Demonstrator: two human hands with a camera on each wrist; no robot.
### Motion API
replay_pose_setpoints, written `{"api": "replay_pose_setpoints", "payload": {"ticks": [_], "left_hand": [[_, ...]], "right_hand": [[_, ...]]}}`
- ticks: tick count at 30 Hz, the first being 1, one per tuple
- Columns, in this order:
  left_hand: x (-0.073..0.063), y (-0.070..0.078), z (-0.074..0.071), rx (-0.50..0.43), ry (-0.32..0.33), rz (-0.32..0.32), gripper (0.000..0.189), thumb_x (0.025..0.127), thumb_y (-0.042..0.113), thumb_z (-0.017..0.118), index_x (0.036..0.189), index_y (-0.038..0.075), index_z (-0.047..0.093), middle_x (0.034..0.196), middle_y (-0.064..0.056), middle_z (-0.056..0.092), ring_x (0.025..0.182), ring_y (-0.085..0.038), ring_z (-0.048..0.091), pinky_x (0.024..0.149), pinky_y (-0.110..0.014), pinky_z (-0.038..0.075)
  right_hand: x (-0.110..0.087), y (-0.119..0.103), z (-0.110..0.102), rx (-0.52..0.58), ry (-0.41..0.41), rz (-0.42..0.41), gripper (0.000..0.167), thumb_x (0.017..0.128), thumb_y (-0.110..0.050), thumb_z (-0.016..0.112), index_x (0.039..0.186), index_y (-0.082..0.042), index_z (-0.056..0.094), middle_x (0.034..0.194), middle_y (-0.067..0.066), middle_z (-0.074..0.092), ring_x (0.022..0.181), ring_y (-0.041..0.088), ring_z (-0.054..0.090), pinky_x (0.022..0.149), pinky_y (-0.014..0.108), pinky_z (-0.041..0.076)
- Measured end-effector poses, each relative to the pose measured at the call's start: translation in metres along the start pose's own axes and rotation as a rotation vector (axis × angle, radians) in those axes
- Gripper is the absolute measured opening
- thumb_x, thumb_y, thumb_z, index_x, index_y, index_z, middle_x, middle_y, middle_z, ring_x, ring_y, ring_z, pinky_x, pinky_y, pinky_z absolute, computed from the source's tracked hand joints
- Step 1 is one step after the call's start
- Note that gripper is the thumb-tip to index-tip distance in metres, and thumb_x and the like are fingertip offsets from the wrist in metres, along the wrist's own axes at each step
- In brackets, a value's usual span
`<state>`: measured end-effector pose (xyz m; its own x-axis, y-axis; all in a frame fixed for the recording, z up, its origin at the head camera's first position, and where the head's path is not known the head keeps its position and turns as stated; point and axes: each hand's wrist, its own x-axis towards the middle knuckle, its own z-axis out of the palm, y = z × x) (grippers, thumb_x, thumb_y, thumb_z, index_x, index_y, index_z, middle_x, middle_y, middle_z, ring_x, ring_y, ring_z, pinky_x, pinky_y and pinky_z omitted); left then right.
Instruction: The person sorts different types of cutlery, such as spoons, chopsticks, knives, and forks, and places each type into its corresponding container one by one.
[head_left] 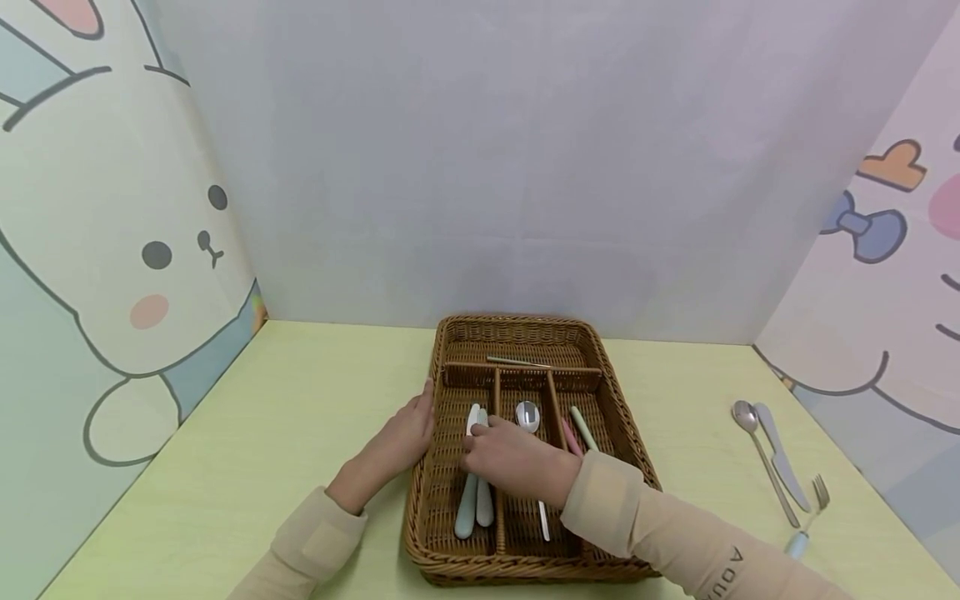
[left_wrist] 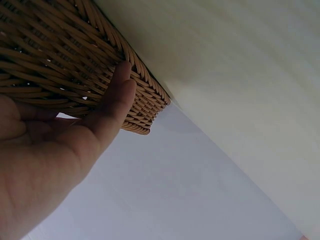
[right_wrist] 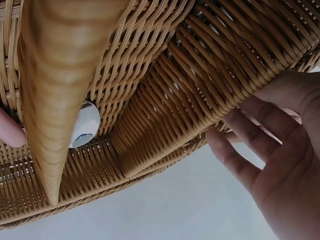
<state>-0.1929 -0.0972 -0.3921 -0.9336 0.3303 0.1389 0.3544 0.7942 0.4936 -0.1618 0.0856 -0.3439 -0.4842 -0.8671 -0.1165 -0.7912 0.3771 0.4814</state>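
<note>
My left hand (head_left: 401, 433) rests against the left outer wall of a brown wicker cutlery basket (head_left: 498, 571), its fingers (left_wrist: 112, 107) fairly straight along the weave. Reaching over the dividers, my right hand (head_left: 517, 458) is above the left compartment. Its fingers (right_wrist: 245, 162) look loosely bent, and none shows wrapped around a piece of cutlery. Under it lie two knives, one with a blue-green handle (head_left: 466, 508) and one with a grey-green handle (head_left: 484, 504). The right hand partly covers their blades. A silver spoon (head_left: 528, 415) lies in the middle compartment, its shaft partly hidden by my hand.
A pink handle (head_left: 572, 437) and a pale green handle (head_left: 583, 427) lie in the right compartment. A thin utensil (head_left: 517, 362) lies in the back compartment. On the table's right are a spoon (head_left: 745, 415), a knife (head_left: 783, 467) and a fork (head_left: 821, 493).
</note>
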Motion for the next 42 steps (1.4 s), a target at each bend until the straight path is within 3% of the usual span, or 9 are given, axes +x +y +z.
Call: {"api": "replay_pose_setpoints", "payload": {"ticks": [5, 13, 20, 23, 28, 33, 42], "left_hand": [[0.0, 0.001, 0.0, -0.008, -0.006, -0.003, 0.051, 0.099, 0.01, 0.031, 0.142, -0.011, 0.014, 0.124, -0.03, 0.048, 0.096, -0.032, 0.059, 0.082, -0.045, 0.051], [0.001, 0.001, 0.001, 0.002, 0.0, 0.005, 0.05, 0.099, 0.01, 0.031, 0.141, -0.013, 0.015, 0.124, -0.031, 0.049, 0.103, -0.037, 0.057, 0.085, -0.046, 0.051], [0.001, 0.0, 0.001, 0.012, 0.017, 0.032, 0.05, 0.098, 0.009, 0.031, 0.14, -0.014, 0.017, 0.121, -0.032, 0.05, 0.096, -0.035, 0.059, 0.08, -0.044, 0.053], [0.001, 0.001, 0.001, 0.022, 0.025, 0.044, 0.049, 0.098, 0.008, 0.032, 0.139, -0.015, 0.017, 0.119, -0.032, 0.051, 0.097, -0.037, 0.059, 0.078, -0.044, 0.053], [0.001, 0.002, 0.001, 0.021, 0.021, 0.039, 0.049, 0.098, 0.008, 0.032, 0.139, -0.015, 0.018, 0.119, -0.032, 0.051, 0.099, -0.038, 0.059, 0.078, -0.044, 0.053], [0.001, 0.001, 0.0, 0.018, 0.015, 0.034, 0.049, 0.098, 0.008, 0.032, 0.139, -0.015, 0.017, 0.117, -0.031, 0.052, 0.082, -0.028, 0.06, 0.069, -0.038, 0.054], [0.001, -0.002, 0.001, 0.013, 0.013, 0.028, 0.049, 0.098, 0.008, 0.032, 0.14, -0.014, 0.017, 0.117, -0.031, 0.052, 0.084, -0.027, 0.06, 0.073, -0.04, 0.054]], "right_hand": [[-0.003, 0.003, -0.004, -0.007, -0.008, 0.027, 0.024, 0.079, -0.023, 0.071, 0.101, -0.031, 0.066, 0.095, -0.012, 0.063, 0.086, 0.007, 0.057, 0.073, 0.023, 0.049], [-0.013, 0.014, -0.008, -0.044, 0.041, 0.105, 0.018, 0.081, -0.026, 0.069, 0.098, -0.027, 0.068, 0.097, -0.01, 0.064, 0.087, 0.008, 0.058, 0.068, 0.023, 0.048], [-0.03, 0.033, -0.001, 0.047, 0.146, 0.173, 0.015, 0.08, -0.016, 0.068, 0.094, -0.021, 0.068, 0.089, -0.007, 0.064, 0.079, 0.011, 0.057, 0.06, 0.023, 0.042], [-0.039, 0.041, 0.003, 0.096, 0.158, 0.223, 0.015, 0.078, -0.011, 0.068, 0.091, -0.02, 0.068, 0.085, -0.006, 0.062, 0.079, 0.012, 0.055, 0.066, 0.027, 0.047], [-0.053, 0.055, 0.011, 0.151, 0.194, 0.311, 0.011, 0.08, -0.009, 0.065, 0.084, -0.019, 0.068, 0.078, -0.006, 0.06, 0.075, 0.013, 0.055, 0.065, 0.029, 0.048], [-0.07, 0.068, 0.016, 0.186, 0.206, 0.395, 0.005, 0.082, -0.011, 0.065, 0.084, -0.015, 0.067, 0.081, -0.002, 0.062, 0.081, 0.017, 0.057, 0.068, 0.033, 0.049], [-0.104, 0.088, 0.03, 0.246, 0.226, 0.546, 0.01, 0.082, -0.005, 0.062, 0.089, -0.01, 0.067, 0.083, 0.003, 0.063, 0.077, 0.021, 0.057, 0.06, 0.036, 0.048]]}}
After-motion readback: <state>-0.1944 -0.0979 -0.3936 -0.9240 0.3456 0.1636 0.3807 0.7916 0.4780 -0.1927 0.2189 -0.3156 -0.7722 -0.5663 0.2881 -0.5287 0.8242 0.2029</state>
